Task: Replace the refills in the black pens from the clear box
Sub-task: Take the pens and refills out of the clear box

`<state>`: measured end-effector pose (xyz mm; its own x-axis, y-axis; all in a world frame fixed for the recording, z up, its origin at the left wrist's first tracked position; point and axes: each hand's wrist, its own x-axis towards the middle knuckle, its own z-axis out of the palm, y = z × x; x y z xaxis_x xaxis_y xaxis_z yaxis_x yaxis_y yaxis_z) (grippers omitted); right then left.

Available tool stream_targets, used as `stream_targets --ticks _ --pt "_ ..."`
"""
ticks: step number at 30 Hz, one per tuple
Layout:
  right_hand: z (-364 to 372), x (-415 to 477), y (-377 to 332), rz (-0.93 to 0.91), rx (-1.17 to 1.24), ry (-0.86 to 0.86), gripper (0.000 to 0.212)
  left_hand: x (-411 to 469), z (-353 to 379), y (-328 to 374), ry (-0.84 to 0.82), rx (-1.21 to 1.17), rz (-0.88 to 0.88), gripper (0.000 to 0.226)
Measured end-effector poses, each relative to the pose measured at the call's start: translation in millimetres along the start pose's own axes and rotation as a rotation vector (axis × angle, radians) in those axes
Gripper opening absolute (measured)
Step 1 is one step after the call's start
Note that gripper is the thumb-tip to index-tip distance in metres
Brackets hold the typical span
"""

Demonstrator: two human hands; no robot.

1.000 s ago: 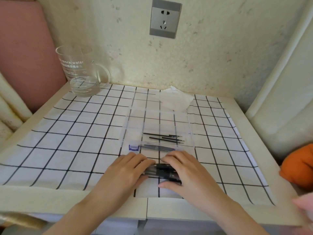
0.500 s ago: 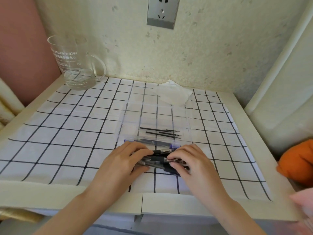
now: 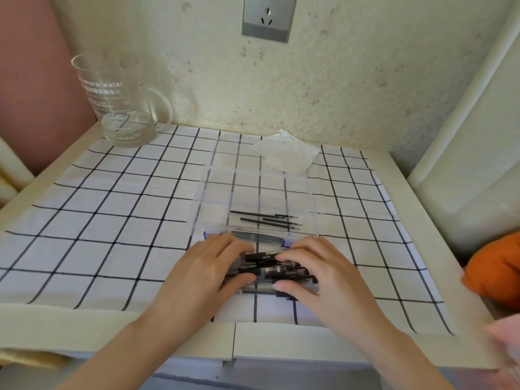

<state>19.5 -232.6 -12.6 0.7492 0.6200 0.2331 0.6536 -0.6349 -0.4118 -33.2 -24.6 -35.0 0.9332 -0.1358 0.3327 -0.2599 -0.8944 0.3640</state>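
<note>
Lower centre of frame: my left hand (image 3: 202, 274) and right hand (image 3: 318, 280) clasp the heap of black pens (image 3: 270, 270) from either side, fingers curled over, evidently to square them into one bundle. Clear box (image 3: 253, 192) sits just above, loose refills (image 3: 264, 219) in its lower part
</note>
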Motion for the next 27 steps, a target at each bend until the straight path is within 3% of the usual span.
stream_targets --ticks 6,10,19,22,27 --pt "-23.3 -17.2 8.3 0.225 -0.003 -0.227 0.045 -4.7 0.3 5.3 -0.06 -0.023 -0.002 0.044" --pt "-10.3 -19.6 0.8 0.282 0.185 -0.164 0.034 -6.8 3.6 11.2 -0.065 -0.007 0.023 0.048" --pt "-6.5 -11.6 -5.9 0.252 0.261 -0.125 0.034 -1.8 4.2 9.8 -0.045 -0.037 0.063 0.05" --pt "-13.6 -11.3 -3.6 0.238 0.32 -0.067 0.023 1.9 -6.2 6.6 -0.002 -0.09 0.059 0.041" --pt "-7.1 -10.8 -7.1 0.208 0.303 -0.103 0.01 2.0 -14.8 -4.9 -0.072 -0.015 0.057 0.026"
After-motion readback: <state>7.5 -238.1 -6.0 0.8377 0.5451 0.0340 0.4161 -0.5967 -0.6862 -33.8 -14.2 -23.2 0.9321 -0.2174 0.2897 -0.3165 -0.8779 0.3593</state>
